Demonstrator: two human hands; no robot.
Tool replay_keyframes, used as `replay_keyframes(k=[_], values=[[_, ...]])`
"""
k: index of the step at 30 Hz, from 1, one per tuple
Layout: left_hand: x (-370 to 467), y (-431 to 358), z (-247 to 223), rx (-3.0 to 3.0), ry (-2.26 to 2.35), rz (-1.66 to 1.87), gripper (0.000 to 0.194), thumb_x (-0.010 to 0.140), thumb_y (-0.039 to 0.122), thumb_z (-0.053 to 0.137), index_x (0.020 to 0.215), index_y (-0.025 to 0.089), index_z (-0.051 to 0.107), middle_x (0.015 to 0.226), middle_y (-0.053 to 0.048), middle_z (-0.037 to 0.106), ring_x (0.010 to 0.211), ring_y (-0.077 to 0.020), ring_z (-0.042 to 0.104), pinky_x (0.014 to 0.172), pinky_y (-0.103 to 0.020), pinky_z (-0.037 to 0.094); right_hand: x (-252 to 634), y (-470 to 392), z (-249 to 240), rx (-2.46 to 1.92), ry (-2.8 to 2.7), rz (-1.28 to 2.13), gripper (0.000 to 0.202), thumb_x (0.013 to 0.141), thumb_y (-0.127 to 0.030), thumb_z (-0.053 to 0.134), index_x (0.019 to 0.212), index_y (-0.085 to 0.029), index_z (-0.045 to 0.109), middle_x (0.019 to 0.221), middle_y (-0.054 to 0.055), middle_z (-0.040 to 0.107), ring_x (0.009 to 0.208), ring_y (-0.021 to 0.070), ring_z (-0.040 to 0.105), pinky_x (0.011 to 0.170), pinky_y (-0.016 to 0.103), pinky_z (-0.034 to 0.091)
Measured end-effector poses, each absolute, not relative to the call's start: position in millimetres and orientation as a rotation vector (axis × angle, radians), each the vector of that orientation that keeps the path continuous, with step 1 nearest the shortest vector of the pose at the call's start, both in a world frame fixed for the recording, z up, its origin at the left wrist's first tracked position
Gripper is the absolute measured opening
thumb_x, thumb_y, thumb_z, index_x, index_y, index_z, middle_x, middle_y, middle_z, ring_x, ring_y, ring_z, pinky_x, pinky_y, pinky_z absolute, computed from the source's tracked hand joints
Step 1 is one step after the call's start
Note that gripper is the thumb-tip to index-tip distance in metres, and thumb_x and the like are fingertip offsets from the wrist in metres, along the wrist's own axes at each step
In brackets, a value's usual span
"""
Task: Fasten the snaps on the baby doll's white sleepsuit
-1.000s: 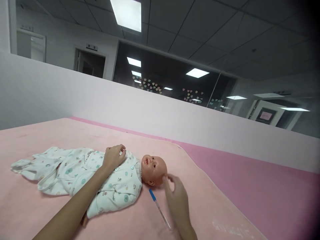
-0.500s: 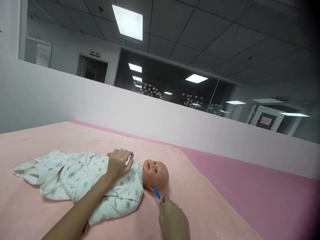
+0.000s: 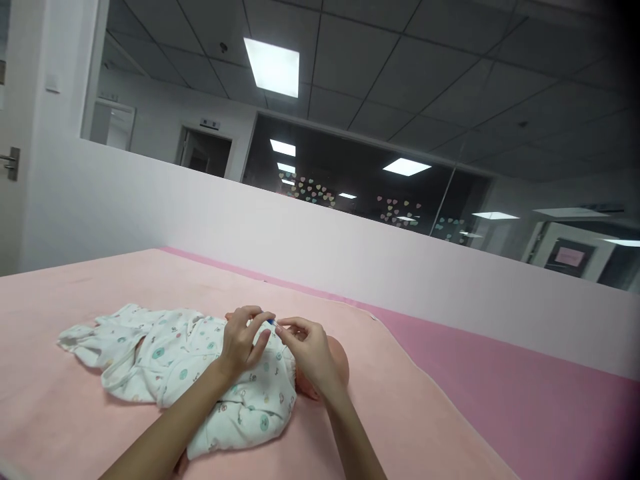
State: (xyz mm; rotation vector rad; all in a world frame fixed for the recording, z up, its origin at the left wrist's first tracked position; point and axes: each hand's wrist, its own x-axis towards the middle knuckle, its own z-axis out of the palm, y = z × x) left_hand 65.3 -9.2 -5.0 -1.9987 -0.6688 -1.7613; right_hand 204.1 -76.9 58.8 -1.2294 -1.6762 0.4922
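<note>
The doll (image 3: 185,359) lay on its back across the pink blanket (image 3: 430,427), directly below my hands. Its patterned pajamas (image 3: 250,423) showed along most of their length, though my left forearm (image 3: 175,420) ran diagonally over the chest and hid a strip of them. Both that forearm and my right forearm (image 3: 350,433) were cut off by the bottom edge.

My right hand (image 3: 313,350) came up beside the doll's head (image 3: 341,363) and covered the face, so only the crown and a bit of the near side were in sight. The wrist leaned to the left, with thumb and fingertips pinched close together on the blue-tipped stick (image 3: 271,321). My left hand (image 3: 245,340) was bent over the chest, fingers curled toward the right hand and thumb held apart below them. Its fingertips met the blue end, but whether they gripped it or merely touched it, I could not tell.

Of the stick I saw only the short blue piece and a pale sliver; my fingers hid the rest.
</note>
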Motion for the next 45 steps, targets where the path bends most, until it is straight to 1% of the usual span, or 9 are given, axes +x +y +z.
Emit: replay_keyframes(k=[6,14,20,23,27,31,36,41,45], values=[[69.5,-2.6,-4.2,-1.747,-0.958,-1.896,0.019,0.082,0.022,0.047,0.099,0.019,0.055,0.105,-0.010,0.044,0.092,-0.0175,0.049,0.076,-0.031,0.044,192.7,-69.4,79.9,-1.098,-1.579,0.889,0.036,0.068,-0.042,0.063,0.093,-0.016,0.064,0.066,0.000,0.060,0.039,0.0041,0.036,0.035,0.019,0.029],[70.4,-3.1,-4.8,-1.877,-0.810,-1.880,0.011,0.083,0.017,0.046,0.094,0.018,0.047,0.074,-0.002,0.053,0.069,-0.0133,0.045,0.064,-0.026,0.039,178.5,-46.6,85.0,-0.908,-1.341,1.005,0.037,0.063,-0.049,0.065,0.070,-0.014,0.056,0.050,-0.005,0.048,0.034,0.0031,0.036,0.031,0.017,0.025],[69.1,-1.9,-7.0,-1.919,-0.669,-1.870,0.012,0.082,0.015,0.047,0.094,0.018,0.047,0.075,-0.003,0.057,0.068,-0.0128,0.048,0.063,-0.025,0.040,157.9,-26.7,62.4,-0.947,-1.304,1.007,0.043,0.067,-0.054,0.056,0.051,-0.018,0.040,0.034,-0.010,0.027,0.027,0.0021,0.022,0.029,0.017,0.014],[67.8,-1.1,-6.9,-1.925,-0.676,-1.818,0.010,0.082,0.018,0.049,0.092,0.018,0.048,0.072,-0.002,0.057,0.065,-0.0126,0.047,0.062,-0.025,0.039,159.2,-20.1,60.7,-0.987,-1.355,0.945,0.043,0.067,-0.051,0.057,0.047,-0.018,0.037,0.033,-0.009,0.028,0.029,0.0021,0.023,0.031,0.017,0.016],[66.5,3.1,-9.3,-1.861,-0.897,-1.983,0.017,0.083,0.029,0.047,0.096,0.018,0.047,0.066,0.002,0.049,0.060,-0.0108,0.044,0.059,-0.023,0.038,181.0,-29.2,101.0,-1.113,-1.659,0.950,0.038,0.069,-0.051,0.058,0.056,-0.016,0.051,0.033,-0.006,0.042,0.028,0.0041,0.029,0.030,0.018,0.018],[67.3,4.1,-9.2,-1.924,-1.138,-2.198,0.028,0.087,0.037,0.035,0.106,0.017,0.042,0.067,0.003,0.043,0.060,-0.0103,0.045,0.060,-0.022,0.038,206.7,-54.9,157.4,-0.784,-1.614,0.862,0.032,0.070,-0.047,0.060,0.064,-0.017,0.054,0.039,-0.006,0.046,0.030,0.0050,0.036,0.030,0.016,0.025],[68.6,-1.1,-0.8,-2.116,-1.439,-2.231,0.031,0.088,0.042,0.028,0.103,0.021,0.045,0.063,0.005,0.045,0.056,-0.0102,0.046,0.059,-0.022,0.036,198.9,-73.4,152.1,-0.671,-1.766,0.524,0.055,0.087,-0.055,0.017,0.051,-0.022,0.042,0.031,-0.010,0.019,0.027,0.0053,0.016,0.026,0.016,0.019],[66.3,4.5,-0.4,-2.138,-1.506,-2.311,0.038,0.088,0.043,0.023,0.085,0.021,0.054,0.055,0.005,0.044,0.054,-0.0114,0.045,0.059,-0.022,0.034,199.4,-75.1,125.1,-0.860,-1.985,0.298,0.040,0.085,-0.042,0.047,0.059,-0.013,0.051,0.042,-0.009,0.042,0.033,0.0011,0.034,0.035,0.014,0.034],[65.4,9.1,-4.7,-2.224,-1.497,-2.311,0.041,0.087,0.043,0.026,0.070,0.019,0.055,0.049,0.005,0.038,0.048,-0.0098,0.039,0.055,-0.022,0.031,208.5,-71.0,118.0,-0.940,-1.843,-0.105,0.056,0.089,-0.051,0.022,0.060,-0.013,0.052,0.044,-0.009,0.040,0.032,0.0000,0.035,0.035,0.013,0.034]])
